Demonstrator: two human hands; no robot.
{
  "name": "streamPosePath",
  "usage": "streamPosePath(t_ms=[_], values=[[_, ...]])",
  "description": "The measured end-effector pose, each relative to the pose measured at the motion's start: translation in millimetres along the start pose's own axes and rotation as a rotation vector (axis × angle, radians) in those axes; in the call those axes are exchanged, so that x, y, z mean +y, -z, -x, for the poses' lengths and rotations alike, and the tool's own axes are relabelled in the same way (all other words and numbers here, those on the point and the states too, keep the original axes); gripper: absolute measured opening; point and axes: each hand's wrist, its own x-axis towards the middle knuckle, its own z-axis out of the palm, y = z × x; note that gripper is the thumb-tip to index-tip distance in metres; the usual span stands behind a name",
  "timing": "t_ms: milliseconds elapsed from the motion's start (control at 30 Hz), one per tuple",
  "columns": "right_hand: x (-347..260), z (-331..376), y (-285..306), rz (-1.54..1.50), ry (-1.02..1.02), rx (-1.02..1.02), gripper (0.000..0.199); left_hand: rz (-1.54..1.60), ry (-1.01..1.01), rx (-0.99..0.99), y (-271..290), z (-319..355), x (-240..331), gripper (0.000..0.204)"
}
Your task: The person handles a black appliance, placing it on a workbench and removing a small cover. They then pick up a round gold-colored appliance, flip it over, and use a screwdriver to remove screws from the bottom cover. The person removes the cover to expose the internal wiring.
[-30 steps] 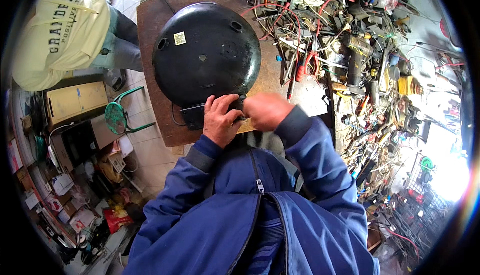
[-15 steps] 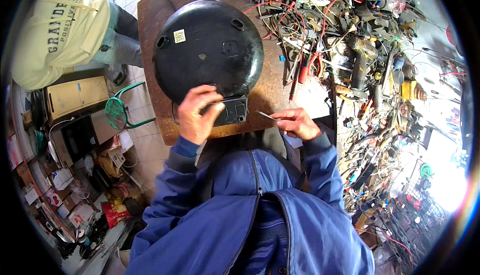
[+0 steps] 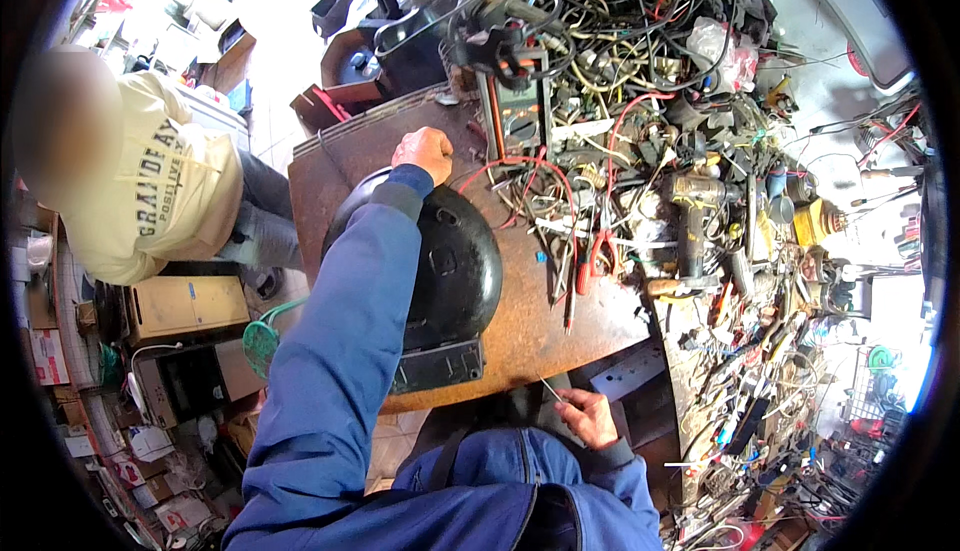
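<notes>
My left hand (image 3: pixel 424 154) reaches across the round black appliance (image 3: pixel 450 271) lying base-up on the brown surface (image 3: pixel 530 321), fingers curled shut near the wire tangle (image 3: pixel 600 151); my right hand (image 3: pixel 588 417) pinches a thin tool (image 3: pixel 551 389), kept close and ready.

Left arm: sleeved in blue fabric, extending fully forward and away from the body, elbow nearly straight. Left hand (image 3: pixel 424 154): reaching far out, fingers curling inward into a loose fist, knuckles facing up, wrist emerging from a dark ribbed cuff.

Right arm: bending sharply, staying tucked close to the torso, blue sleeve bunching at the cuff. Right hand (image 3: pixel 588 417): hovering low near the chest, fingers pinching together around a thin silver metal pin (image 3: pixel 551 390), tip pointing up-left.
</notes>
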Motion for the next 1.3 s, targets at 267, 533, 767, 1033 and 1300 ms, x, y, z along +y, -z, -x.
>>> streamPosePath(t_ms=[267, 533, 767, 1033, 1300], values=[[9.2, 14.1, 14.0, -0.180, -0.123, 0.135, 0.031, -0.252, 0.058, -0.256, -44.7, -58.0, 15.5, 0.039], [-28.8, -3.7, 26.9, -0.002, 0.012, 0.083, 0.032, 0.070, -0.223, -0.014, 51.1, -6.2, -9.3, 0.015], [-101.9, -13.1, -11.5, 0.398, 0.411, 0.014, 0.034, 0.423, 0.033, 0.385, 114.4, 248.3, -57.0, 0.009], [-137.2, -11.9, -137.6, 0.907, 0.819, -0.130, 0.038, 0.396, 0.178, 0.263, 6.7, 427.8, -98.3, 0.068], [-128.1, -13.3, -196.0, 1.097, 0.837, -0.199, 0.037, 0.503, 0.061, 0.274, -10.9, 426.2, -112.8, 0.083]])
